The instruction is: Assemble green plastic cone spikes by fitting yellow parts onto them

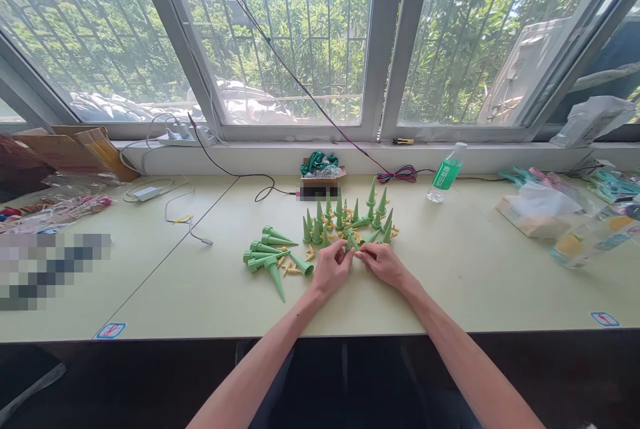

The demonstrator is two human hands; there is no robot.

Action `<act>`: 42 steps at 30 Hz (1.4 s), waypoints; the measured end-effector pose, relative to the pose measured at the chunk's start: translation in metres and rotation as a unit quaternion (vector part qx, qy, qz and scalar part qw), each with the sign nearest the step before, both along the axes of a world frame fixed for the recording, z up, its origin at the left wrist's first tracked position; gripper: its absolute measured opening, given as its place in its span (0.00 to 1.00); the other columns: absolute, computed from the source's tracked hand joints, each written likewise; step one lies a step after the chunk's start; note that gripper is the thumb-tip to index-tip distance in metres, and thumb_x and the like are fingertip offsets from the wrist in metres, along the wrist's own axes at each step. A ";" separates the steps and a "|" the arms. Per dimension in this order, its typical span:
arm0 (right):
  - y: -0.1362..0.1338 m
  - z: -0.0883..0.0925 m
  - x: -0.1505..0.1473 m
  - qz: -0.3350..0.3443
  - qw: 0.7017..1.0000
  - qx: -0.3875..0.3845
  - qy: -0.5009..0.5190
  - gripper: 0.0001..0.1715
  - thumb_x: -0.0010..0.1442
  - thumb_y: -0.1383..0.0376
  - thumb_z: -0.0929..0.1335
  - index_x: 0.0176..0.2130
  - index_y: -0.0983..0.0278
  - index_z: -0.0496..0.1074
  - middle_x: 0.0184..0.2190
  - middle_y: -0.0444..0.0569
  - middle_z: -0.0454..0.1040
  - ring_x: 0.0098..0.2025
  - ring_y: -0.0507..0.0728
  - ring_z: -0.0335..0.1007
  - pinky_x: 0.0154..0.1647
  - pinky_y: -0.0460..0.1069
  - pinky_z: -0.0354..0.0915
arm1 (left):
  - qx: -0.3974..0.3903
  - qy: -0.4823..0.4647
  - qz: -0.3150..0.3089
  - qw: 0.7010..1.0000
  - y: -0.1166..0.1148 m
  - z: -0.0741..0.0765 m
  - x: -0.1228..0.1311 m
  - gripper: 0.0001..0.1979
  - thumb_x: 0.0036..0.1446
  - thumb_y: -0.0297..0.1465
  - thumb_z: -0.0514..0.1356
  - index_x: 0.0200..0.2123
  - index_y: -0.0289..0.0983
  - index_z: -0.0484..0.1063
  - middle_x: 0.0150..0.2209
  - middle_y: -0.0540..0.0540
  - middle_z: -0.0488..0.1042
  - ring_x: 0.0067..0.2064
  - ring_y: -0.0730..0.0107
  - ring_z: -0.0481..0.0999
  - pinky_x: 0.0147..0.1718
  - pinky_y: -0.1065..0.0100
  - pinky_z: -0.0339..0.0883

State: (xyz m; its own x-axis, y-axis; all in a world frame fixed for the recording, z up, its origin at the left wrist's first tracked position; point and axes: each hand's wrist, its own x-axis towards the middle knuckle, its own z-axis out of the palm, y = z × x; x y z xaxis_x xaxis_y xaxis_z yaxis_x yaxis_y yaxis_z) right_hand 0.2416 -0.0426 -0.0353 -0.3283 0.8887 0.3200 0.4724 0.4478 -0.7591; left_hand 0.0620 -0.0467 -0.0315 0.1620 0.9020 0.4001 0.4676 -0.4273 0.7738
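Close together near the table's front middle, both my hands are closed at one green plastic watering spike (351, 240). My left hand (332, 265) grips it from the left. Touching it from the right, my right hand (383, 261) has its fingers pinched; what lies between them is too small to make out. Several green spikes (319, 219) stand point up just beyond my hands, with small yellow valve pieces (345, 214) among them. On the left lies a loose pile of green spikes (263, 252), most on their sides, beside more yellow valve pieces (289, 268).
A green-labelled bottle (447, 174) stands back right, near a tissue box (525, 212) and a second bottle (585, 242). Behind the spikes sits a small box (323, 179) holding green plastic. Cables (400, 174) run along the sill, and a white cable (187, 219) lies at left.
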 end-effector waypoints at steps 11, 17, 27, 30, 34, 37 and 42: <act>0.000 0.001 -0.001 -0.009 1.000 0.012 -0.027 0.15 0.65 0.61 0.64 0.28 0.63 0.69 0.19 0.43 0.68 0.22 0.51 0.60 0.27 0.46 0.58 | -0.020 0.005 -0.029 0.999 0.000 0.001 0.000 0.15 0.61 0.38 0.56 0.25 0.37 0.60 0.20 0.55 0.54 0.23 0.77 0.53 0.24 0.72 0.48; -0.002 0.002 -0.001 0.002 1.000 -0.007 -0.009 0.08 0.64 0.60 0.65 0.37 0.63 0.70 0.20 0.42 0.69 0.22 0.51 0.61 0.27 0.46 0.59 | -0.020 0.006 -0.035 0.999 -0.002 0.003 0.001 0.15 0.62 0.38 0.55 0.25 0.37 0.60 0.20 0.55 0.54 0.23 0.77 0.53 0.24 0.71 0.48; -0.001 0.003 -0.001 0.007 1.000 -0.009 -0.008 0.13 0.65 0.61 0.63 0.30 0.62 0.69 0.18 0.41 0.66 0.21 0.51 0.59 0.26 0.46 0.58 | -0.024 0.001 -0.050 0.998 -0.002 0.003 0.000 0.15 0.61 0.38 0.55 0.26 0.37 0.61 0.19 0.55 0.55 0.23 0.76 0.53 0.24 0.71 0.48; -0.001 0.003 -0.001 0.005 1.000 0.002 -0.013 0.14 0.66 0.61 0.62 0.29 0.62 0.68 0.19 0.42 0.66 0.22 0.51 0.59 0.27 0.46 0.58 | -0.025 0.001 -0.049 0.998 -0.002 0.003 0.000 0.15 0.61 0.38 0.55 0.26 0.37 0.61 0.20 0.55 0.55 0.23 0.76 0.53 0.24 0.71 0.48; 0.000 0.002 -0.001 0.000 1.000 0.001 -0.018 0.11 0.65 0.61 0.64 0.31 0.63 0.69 0.22 0.42 0.69 0.23 0.51 0.59 0.27 0.46 0.57 | -0.024 0.003 -0.048 0.999 -0.002 0.002 0.001 0.14 0.61 0.37 0.55 0.26 0.36 0.61 0.20 0.55 0.55 0.23 0.76 0.54 0.24 0.71 0.48; 0.000 -0.001 0.000 0.001 1.000 -0.004 -0.015 0.07 0.61 0.62 0.68 0.33 0.63 0.68 0.22 0.41 0.68 0.23 0.51 0.60 0.26 0.46 0.56 | -0.022 0.008 -0.052 0.998 -0.001 0.001 0.001 0.13 0.61 0.37 0.55 0.27 0.36 0.62 0.20 0.55 0.55 0.23 0.76 0.53 0.24 0.72 0.49; 0.000 -0.003 0.000 0.004 1.000 -0.007 -0.009 0.09 0.60 0.62 0.68 0.31 0.63 0.67 0.22 0.41 0.68 0.23 0.50 0.59 0.25 0.46 0.56 | -0.014 0.017 -0.054 0.998 -0.001 -0.001 0.001 0.13 0.61 0.36 0.55 0.26 0.37 0.61 0.20 0.55 0.55 0.23 0.76 0.53 0.24 0.72 0.49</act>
State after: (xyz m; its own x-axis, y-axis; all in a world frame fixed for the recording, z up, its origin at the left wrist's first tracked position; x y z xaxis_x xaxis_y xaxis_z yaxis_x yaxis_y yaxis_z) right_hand 0.2414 -0.0423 -0.0379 -0.3419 0.8900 0.3017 0.4823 0.4418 -0.7564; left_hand 0.0631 -0.0478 -0.0325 0.2722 0.8894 0.3672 0.4464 -0.4548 0.7707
